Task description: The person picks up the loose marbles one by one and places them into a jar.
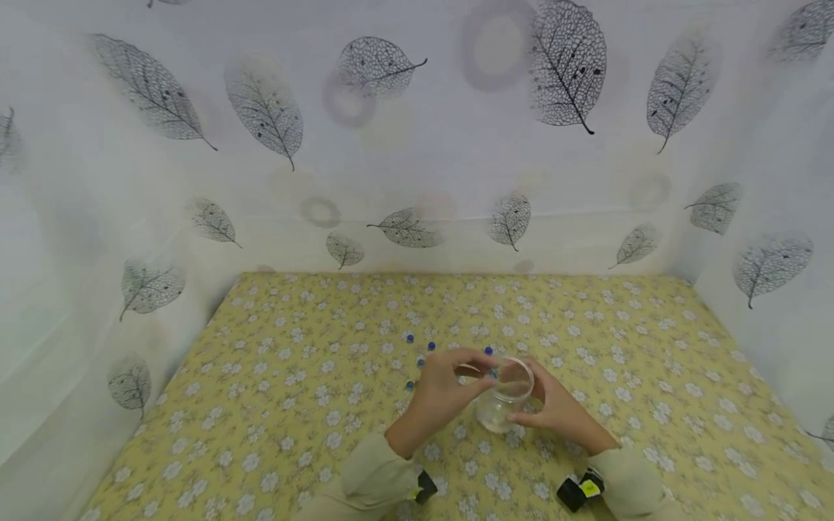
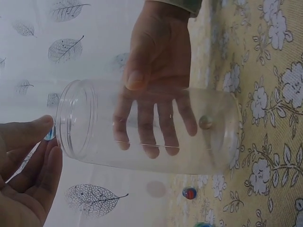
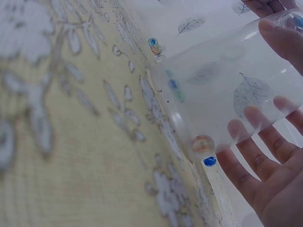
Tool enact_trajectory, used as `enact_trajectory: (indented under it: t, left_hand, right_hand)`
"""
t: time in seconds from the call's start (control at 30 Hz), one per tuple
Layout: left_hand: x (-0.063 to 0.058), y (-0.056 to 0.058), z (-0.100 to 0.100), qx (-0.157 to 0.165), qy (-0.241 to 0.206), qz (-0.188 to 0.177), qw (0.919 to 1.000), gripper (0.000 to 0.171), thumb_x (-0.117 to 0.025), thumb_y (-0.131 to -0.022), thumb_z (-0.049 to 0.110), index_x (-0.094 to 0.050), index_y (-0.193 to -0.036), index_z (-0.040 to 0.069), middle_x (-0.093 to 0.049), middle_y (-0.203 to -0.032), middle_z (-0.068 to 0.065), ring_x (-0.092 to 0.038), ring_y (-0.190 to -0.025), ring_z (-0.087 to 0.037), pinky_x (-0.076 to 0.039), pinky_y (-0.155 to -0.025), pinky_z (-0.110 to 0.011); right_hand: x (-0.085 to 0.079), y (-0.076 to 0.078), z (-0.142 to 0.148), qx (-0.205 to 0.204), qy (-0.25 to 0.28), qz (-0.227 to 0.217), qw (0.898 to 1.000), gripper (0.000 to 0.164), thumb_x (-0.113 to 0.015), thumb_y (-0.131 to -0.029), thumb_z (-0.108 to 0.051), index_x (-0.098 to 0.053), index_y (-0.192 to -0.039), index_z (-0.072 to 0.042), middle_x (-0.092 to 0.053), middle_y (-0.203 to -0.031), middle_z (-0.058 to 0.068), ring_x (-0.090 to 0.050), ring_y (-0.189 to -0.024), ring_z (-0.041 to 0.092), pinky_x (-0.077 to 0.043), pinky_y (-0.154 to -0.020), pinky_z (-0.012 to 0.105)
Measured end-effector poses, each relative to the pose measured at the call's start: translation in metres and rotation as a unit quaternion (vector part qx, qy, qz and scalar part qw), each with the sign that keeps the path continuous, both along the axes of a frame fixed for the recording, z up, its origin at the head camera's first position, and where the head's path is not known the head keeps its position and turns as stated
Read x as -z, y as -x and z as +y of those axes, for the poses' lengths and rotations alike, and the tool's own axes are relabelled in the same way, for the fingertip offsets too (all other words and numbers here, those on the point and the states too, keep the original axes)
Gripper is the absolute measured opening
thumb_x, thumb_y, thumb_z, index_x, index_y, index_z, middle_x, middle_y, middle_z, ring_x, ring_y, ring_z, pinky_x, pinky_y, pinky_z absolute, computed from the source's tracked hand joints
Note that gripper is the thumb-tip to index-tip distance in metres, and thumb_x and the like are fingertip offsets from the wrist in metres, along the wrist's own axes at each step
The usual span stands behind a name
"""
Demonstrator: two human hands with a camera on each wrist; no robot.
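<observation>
A clear jar (image 1: 493, 417) stands with its base at the flowered cloth and its mouth uppermost. My right hand (image 1: 554, 407) holds it from the side, thumb and fingers around the wall. With thumb and fingertips, my left hand (image 1: 441, 387) pinches a blue glass marble (image 2: 50, 134) right at the jar's rim (image 2: 71, 120). Low inside the jar lies a marble (image 2: 205, 122), orange-striped in the right wrist view. Outside the jar, a red-and-blue marble (image 2: 190, 193) and a blue marble (image 3: 209, 161) show near its base.
Several blue marbles lie on the cloth left of and beyond the jar, among them one marble (image 1: 410, 338) far left and another marble (image 1: 489, 350) just behind the rim. A yellow flowered cloth (image 1: 293, 405) covers the table. White leaf-printed curtains (image 1: 443, 166) enclose its back and sides.
</observation>
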State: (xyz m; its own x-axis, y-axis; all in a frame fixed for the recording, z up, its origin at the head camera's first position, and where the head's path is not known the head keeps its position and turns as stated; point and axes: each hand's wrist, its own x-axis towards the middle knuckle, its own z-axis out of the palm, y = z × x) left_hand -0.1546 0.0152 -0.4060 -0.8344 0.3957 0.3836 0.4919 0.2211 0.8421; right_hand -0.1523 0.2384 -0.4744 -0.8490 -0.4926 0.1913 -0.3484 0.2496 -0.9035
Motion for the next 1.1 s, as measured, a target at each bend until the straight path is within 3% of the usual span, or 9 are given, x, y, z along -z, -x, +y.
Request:
enact_trajectory:
  t: [0.43,0.63,0.77,0.87,1.0,1.1]
  left_hand:
    - [0.001,-0.001,0.001,0.015,-0.006,-0.014,0.9998,0.022,-0.073,-0.079,0.006,-0.071,-0.101,0.007,-0.072,-0.099,-0.008,-0.068,-0.09,-0.016,-0.053,-0.08,-0.016]
    - [0.005,0.005,-0.011,0.004,0.008,-0.014,0.9999,0.021,-0.071,-0.082,0.009,-0.07,-0.102,0.01,-0.071,-0.101,-0.006,-0.067,-0.09,-0.017,-0.054,-0.08,-0.019]
    - [0.01,0.021,-0.028,-0.023,0.025,-0.022,0.9992,0.019,-0.071,-0.083,0.012,-0.071,-0.101,0.009,-0.07,-0.099,-0.007,-0.067,-0.089,-0.019,-0.055,-0.079,-0.021]
    - [0.016,0.038,-0.044,-0.062,0.046,-0.042,0.9961,0.019,-0.072,-0.082,0.013,-0.071,-0.101,0.009,-0.071,-0.099,-0.008,-0.067,-0.088,-0.02,-0.056,-0.077,-0.023]
    - [0.029,0.061,-0.066,-0.126,0.086,-0.061,0.9864,0.018,-0.073,-0.081,0.012,-0.072,-0.099,0.009,-0.07,-0.096,-0.007,-0.065,-0.086,-0.017,-0.056,-0.076,-0.026]
    - [0.039,0.075,-0.078,-0.148,0.109,-0.065,0.9808,0.017,-0.072,-0.082,0.009,-0.072,-0.099,0.007,-0.07,-0.095,-0.007,-0.064,-0.085,-0.017,-0.055,-0.077,-0.029]
  right_hand:
    - [-0.003,-0.003,-0.001,-0.01,0.019,0.01,1.0,0.067,-0.07,-0.08,0.002,-0.034,-0.137,-0.001,-0.046,-0.126,0.027,-0.056,-0.113,0.006,-0.053,-0.087,0.028]
    - [-0.002,-0.002,-0.002,-0.003,0.008,0.01,1.0,0.067,-0.071,-0.08,0.001,-0.035,-0.137,-0.002,-0.048,-0.125,0.025,-0.056,-0.113,0.012,-0.052,-0.09,0.031]
    - [0.0,-0.002,-0.002,-0.003,0.01,0.017,1.0,0.07,-0.071,-0.08,0.001,-0.034,-0.138,-0.001,-0.048,-0.124,0.027,-0.057,-0.113,0.013,-0.052,-0.09,0.031]
    - [0.002,-0.001,-0.001,-0.008,0.015,0.025,1.0,0.071,-0.071,-0.079,0.002,-0.033,-0.139,0.0,-0.048,-0.124,0.027,-0.057,-0.113,0.011,-0.052,-0.09,0.029]
    - [0.003,-0.001,0.0,-0.012,0.012,0.027,0.999,0.071,-0.071,-0.08,0.001,-0.032,-0.14,-0.001,-0.047,-0.125,0.024,-0.057,-0.114,0.014,-0.052,-0.091,0.028]
    - [0.003,-0.001,0.0,-0.007,0.009,0.025,1.0,0.071,-0.071,-0.081,-0.001,-0.033,-0.141,-0.004,-0.047,-0.126,0.021,-0.056,-0.115,0.016,-0.051,-0.092,0.027]
